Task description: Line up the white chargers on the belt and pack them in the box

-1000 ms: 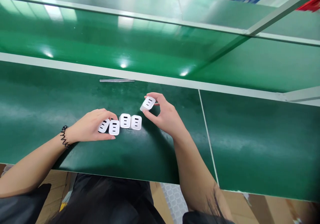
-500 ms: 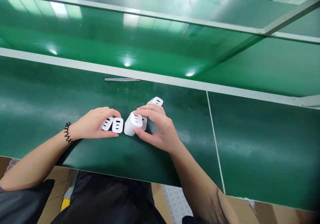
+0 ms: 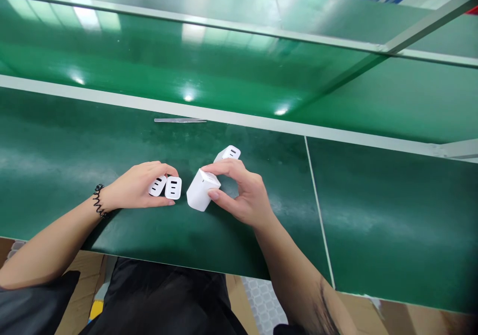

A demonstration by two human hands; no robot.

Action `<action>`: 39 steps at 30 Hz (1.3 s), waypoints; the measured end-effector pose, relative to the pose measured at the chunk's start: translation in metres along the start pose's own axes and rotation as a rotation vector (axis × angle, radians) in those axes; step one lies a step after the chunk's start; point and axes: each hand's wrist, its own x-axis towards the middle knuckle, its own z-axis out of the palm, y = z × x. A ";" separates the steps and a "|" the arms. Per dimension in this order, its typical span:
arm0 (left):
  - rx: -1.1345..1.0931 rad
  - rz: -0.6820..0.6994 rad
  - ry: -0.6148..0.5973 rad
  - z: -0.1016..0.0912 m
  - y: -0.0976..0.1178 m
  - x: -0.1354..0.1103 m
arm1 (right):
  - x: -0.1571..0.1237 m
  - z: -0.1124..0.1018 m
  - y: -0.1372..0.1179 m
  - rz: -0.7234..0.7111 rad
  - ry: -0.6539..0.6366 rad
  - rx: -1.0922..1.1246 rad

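My left hand [image 3: 144, 184] curls round two white USB chargers that stand side by side, thumb in front and fingers behind. The inner charger [image 3: 157, 185] is partly covered by the hand; the outer charger [image 3: 173, 188] shows its row of dark port slots upward. Between thumb and fingertips, my right hand [image 3: 242, 190] pinches another white charger [image 3: 200, 190], which is tilted, with a smooth side towards me. A small gap separates it from the left pair. Just behind my right fingers rests one more white charger [image 3: 230, 152], its lower part hidden by them.
Metal tweezers [image 3: 179, 120] lie near the back of the green tabletop [image 3: 112, 141]. A pale rail [image 3: 254, 120] runs along the rear, below a shiny green panel [image 3: 149, 56]. A light seam [image 3: 317, 200] crosses the table on the right.
The charger in my right hand has turned and tilted, so its ports no longer face me and its smooth side shows. My left hand stays round its two chargers.
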 end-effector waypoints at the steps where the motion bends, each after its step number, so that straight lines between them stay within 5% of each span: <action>1: 0.002 0.000 -0.001 0.000 0.000 0.000 | 0.000 0.000 0.000 0.004 0.000 -0.002; 30: 0.022 0.011 -0.003 0.001 -0.002 -0.001 | -0.001 0.003 0.005 -0.032 0.016 0.028; 39: 0.015 0.021 0.006 -0.001 -0.002 -0.001 | -0.002 0.011 0.003 -0.120 -0.043 -0.180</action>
